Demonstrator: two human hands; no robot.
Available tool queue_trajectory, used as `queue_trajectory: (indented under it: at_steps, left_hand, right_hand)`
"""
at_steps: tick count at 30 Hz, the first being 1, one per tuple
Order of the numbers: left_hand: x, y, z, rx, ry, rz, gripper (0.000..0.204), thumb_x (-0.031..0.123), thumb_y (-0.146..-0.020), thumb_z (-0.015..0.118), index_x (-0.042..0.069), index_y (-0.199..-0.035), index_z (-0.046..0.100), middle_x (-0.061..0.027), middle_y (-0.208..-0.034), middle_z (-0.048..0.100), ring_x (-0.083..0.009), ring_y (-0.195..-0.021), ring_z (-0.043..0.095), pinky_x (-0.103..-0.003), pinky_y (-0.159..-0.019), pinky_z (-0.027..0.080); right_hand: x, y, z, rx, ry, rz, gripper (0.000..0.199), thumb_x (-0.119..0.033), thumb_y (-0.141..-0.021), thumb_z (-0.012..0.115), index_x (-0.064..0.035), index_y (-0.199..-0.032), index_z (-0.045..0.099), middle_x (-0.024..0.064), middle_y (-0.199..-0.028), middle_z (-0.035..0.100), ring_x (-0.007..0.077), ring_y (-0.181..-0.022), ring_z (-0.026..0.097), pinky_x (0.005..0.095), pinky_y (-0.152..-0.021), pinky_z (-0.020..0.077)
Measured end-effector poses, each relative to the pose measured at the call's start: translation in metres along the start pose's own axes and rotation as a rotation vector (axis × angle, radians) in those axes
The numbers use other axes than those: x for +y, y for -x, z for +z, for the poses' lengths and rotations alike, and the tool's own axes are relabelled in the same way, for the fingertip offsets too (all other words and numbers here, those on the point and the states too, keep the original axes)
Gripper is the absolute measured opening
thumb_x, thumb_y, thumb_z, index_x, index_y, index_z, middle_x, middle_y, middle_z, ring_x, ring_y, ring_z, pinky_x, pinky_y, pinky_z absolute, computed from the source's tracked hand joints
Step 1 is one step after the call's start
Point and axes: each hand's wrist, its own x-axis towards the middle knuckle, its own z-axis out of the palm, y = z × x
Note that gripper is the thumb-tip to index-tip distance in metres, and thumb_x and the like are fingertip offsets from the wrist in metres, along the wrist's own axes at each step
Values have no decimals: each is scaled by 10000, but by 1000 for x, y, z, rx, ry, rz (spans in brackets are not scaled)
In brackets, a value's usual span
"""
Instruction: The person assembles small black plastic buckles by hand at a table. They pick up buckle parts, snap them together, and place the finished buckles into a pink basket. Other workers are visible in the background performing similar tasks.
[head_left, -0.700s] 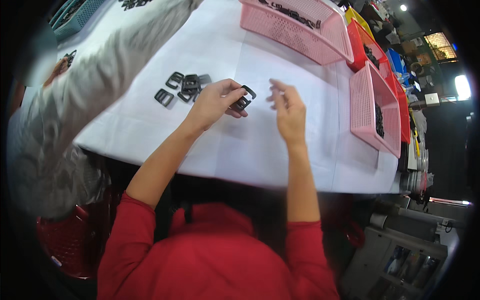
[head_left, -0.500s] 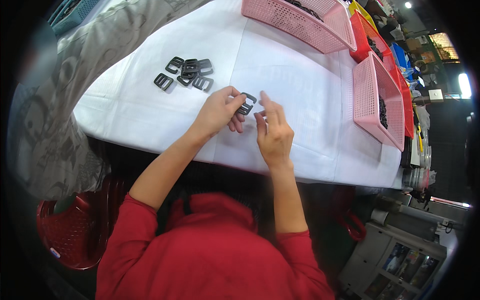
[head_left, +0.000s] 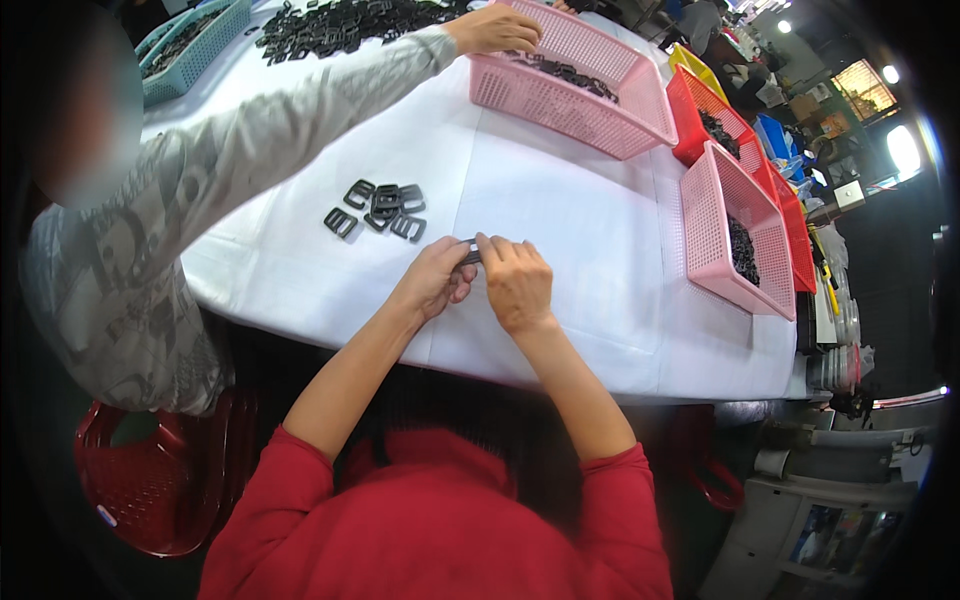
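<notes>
Over the near part of the white-covered table (head_left: 580, 310), my left hand (head_left: 430, 280) grips a black plastic strap buckle (head_left: 470, 254) between thumb and fingers. My right hand (head_left: 519, 287) is closed in against the buckle's right side, its fingertips pressed on it. Most of the buckle is hidden by my fingers. Just beyond my left hand, several more black buckles (head_left: 385, 205) lie in a small loose cluster, some overlapping.
A co-worker's hand (head_left: 497, 30) reaches over a pink basket (head_left: 570, 125) holding black pieces. Another pink basket (head_left: 730, 270) and a red basket (head_left: 690, 115) line the right side. At the far left are a heap of black buckles (head_left: 340, 28) and a teal basket (head_left: 195, 72).
My right hand has come left and closed on the buckle, which is now turned edge-on. The view has tilted up, showing the co-worker's hand at the pink basket and the far heap.
</notes>
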Motion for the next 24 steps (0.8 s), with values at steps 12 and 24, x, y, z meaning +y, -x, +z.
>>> queue_trajectory:
  at_steps: [12, 24]
  left_hand:
    - [-5, -7, -1, 52, -159, 32, 211, 191, -920, 418, -13, -956, 462, -71, -599, 481, -115, -362, 392, -240, -330, 284]
    - [-13, 0, 2, 72, -160, 45, 205, 167, -908, 429, -11, -970, 512, -29, -571, 452, -88, -370, 346, -221, -318, 245]
  right_hand:
    - [-10, 7, 3, -279, 58, -47, 368, -155, -742, 564, 32, -1058, 570, 117, -1005, 578, 211, -778, 581, 336, -750, 464]
    - [-13, 14, 12, -110, 49, -35, 287, -134, -732, 548, 22, -972, 571, 143, -975, 573, 290, -889, 572, 395, -873, 433]
